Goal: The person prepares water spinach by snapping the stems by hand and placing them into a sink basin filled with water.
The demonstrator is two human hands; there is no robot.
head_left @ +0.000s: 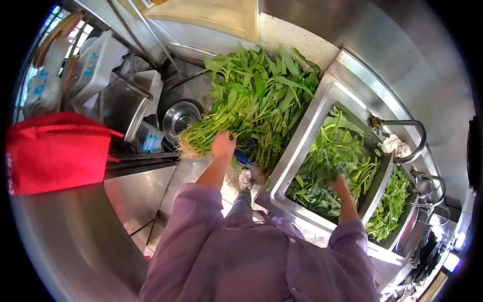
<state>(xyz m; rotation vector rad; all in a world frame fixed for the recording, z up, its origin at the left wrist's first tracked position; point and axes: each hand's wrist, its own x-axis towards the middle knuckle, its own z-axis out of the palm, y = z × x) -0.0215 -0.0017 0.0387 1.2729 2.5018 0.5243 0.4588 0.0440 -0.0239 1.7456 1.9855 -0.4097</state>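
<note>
A large pile of long-stemmed leafy greens that look like water spinach (261, 85) lies beside the sink. My left hand (224, 145) is closed round the stems of a bunch of it, just above the pale, stringy roots (188, 143) that point left. Over the near sink basin (282, 194), my right hand (341, 183) is among the loose greens (322, 151) inside. Its fingers are blurred and partly hidden, so their grip does not show. More greens (390, 204) fill the second basin.
A curved faucet (402, 123) arches over the basins, with a white cloth (396, 146) at its base. On the left are a metal bowl (181, 120), plastic tubs (93, 68) and a red bag (60, 153) on a steel counter (75, 236).
</note>
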